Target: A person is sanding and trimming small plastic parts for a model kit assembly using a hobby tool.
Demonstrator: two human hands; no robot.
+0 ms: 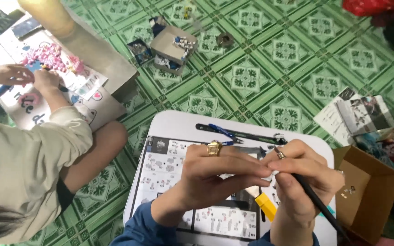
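My left hand (210, 175), with a gold ring on one finger, pinches a tiny white piece (274, 172) at its fingertips. My right hand (304, 182) meets it there and grips a thin black tool (318, 202) that slants down to the right. Both hands hover over a black-and-white instruction sheet (160, 166) lying on a white board (178, 120). A yellow piece (266, 205) lies on the sheet just below my hands. Dark hand tools with blue grips (226, 133) rest along the board's far edge.
An open brown cardboard box (372, 198) stands right of the board. Another person sits at the left, hands on a pink block build (51, 57) over printed sheets. A small grey box of parts (172, 45) and booklets (359, 114) lie on the green patterned floor.
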